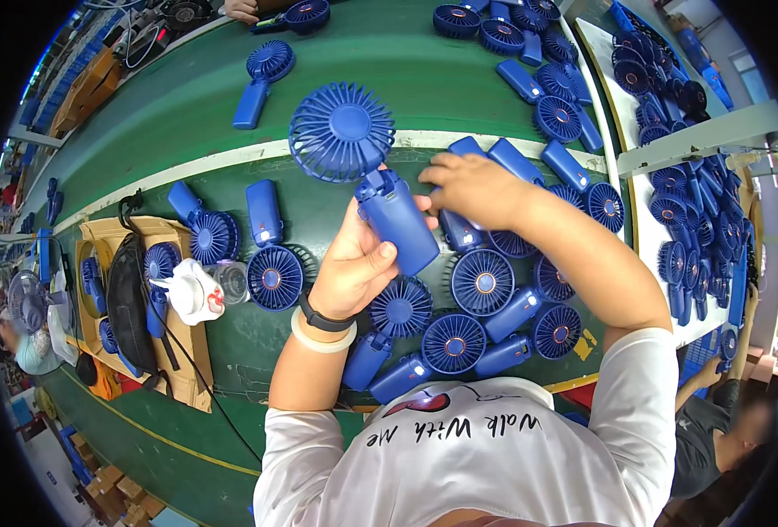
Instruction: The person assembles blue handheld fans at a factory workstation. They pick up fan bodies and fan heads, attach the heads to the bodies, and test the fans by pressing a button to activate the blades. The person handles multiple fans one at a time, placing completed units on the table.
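Observation:
My left hand (358, 255) is closed around the handle of a blue handheld fan (399, 220), lifted above the table with its round caged head (345, 132) tilted up and away. Close to its right side, my right hand (481, 189) hovers over the crowded fans, fingers loosely bent and apart; I see nothing in them, though the palm side is hidden. Just below that hand lies another fan's handle (461, 231); whether the hand touches it is unclear. Several more blue fans, such as one caged head (483, 281) and another (454, 342), lie between my arms.
At left, a cardboard box (200, 342) holds fans and a black pouch (128, 303); a white crumpled item (194, 294) and a clear jar (231, 283) are beside it. Fans crowd the white rack (648, 255) at right. Another person's hand (242, 10) shows at the far edge.

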Demonstrator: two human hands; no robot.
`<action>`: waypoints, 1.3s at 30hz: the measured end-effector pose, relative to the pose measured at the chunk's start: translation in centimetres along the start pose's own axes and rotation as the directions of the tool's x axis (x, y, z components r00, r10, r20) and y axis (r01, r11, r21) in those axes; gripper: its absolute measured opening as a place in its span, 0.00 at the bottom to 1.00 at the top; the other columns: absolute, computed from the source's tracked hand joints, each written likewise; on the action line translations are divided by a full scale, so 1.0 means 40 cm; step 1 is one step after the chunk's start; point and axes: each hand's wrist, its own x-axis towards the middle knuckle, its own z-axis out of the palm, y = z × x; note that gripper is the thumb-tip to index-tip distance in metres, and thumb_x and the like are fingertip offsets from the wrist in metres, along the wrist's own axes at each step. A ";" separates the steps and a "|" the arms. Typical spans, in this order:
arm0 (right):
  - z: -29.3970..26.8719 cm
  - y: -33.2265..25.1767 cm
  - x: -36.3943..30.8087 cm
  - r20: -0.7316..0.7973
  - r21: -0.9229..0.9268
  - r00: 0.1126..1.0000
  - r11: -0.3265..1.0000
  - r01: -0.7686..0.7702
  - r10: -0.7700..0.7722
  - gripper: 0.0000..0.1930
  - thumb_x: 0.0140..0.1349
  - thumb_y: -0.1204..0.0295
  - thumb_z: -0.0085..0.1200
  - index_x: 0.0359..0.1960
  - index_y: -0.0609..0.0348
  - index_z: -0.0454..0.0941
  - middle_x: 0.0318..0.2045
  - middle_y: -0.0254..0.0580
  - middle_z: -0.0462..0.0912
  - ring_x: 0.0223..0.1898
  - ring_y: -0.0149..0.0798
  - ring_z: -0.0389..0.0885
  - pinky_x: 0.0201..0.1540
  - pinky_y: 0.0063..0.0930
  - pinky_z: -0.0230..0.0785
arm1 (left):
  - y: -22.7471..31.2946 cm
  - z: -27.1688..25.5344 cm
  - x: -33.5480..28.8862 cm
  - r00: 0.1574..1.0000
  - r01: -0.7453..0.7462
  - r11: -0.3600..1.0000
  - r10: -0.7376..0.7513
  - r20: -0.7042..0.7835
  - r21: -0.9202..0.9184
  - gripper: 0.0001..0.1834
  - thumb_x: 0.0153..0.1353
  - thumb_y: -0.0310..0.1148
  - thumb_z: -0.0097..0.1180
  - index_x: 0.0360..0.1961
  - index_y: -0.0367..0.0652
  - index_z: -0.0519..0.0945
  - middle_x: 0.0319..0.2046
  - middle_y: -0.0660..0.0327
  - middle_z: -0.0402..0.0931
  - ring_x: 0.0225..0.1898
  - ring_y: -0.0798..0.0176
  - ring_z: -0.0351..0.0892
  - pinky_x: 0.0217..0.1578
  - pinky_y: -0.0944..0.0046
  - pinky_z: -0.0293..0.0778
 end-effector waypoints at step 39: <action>0.030 -0.114 -0.189 0.092 0.992 0.781 -0.124 -0.018 0.617 0.30 0.58 0.45 0.47 0.43 0.66 0.70 0.28 0.42 0.77 0.34 0.38 0.77 0.40 0.34 0.69 | 0.029 -0.003 0.031 0.906 -0.249 0.824 0.384 -0.177 0.509 0.25 0.63 0.31 0.48 0.59 0.39 0.56 0.48 0.52 0.69 0.46 0.60 0.74 0.49 0.58 0.72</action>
